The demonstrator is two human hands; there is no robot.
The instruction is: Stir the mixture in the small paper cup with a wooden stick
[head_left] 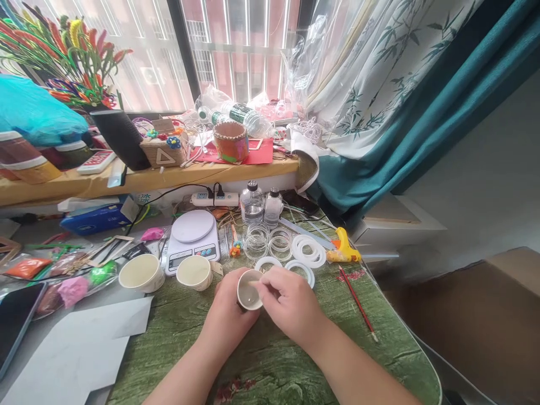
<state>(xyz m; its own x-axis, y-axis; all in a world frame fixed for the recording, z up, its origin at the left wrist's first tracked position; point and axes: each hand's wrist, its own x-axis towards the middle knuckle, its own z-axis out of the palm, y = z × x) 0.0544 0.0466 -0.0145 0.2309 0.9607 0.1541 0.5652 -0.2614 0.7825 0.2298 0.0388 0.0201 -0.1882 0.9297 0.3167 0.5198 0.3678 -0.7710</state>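
Observation:
My left hand (pixel 231 301) is wrapped round a small white paper cup (pixel 250 304), which tilts toward me. Some clear liquid seems to lie at its bottom. At the cup's rim, my right hand (pixel 291 298) is closed in a pinch on what looks like a thin pale stick reaching into the cup; its fingers hide most of it. Two more paper cups stand to the left, a smaller one (pixel 194 273) and a wider one (pixel 142 274). Just beyond my hands lie several ring-shaped moulds, white ones (pixel 309 242) and clear ones (pixel 255 229).
Behind the cups is a white kitchen scale (pixel 193 230). Two clear bottles (pixel 252 205) stand near a power strip (pixel 228 199). To the right lie a yellow glue gun (pixel 345 247) and a red pencil (pixel 358 304). White paper (pixel 80 349) and a phone (pixel 19 318) are at left.

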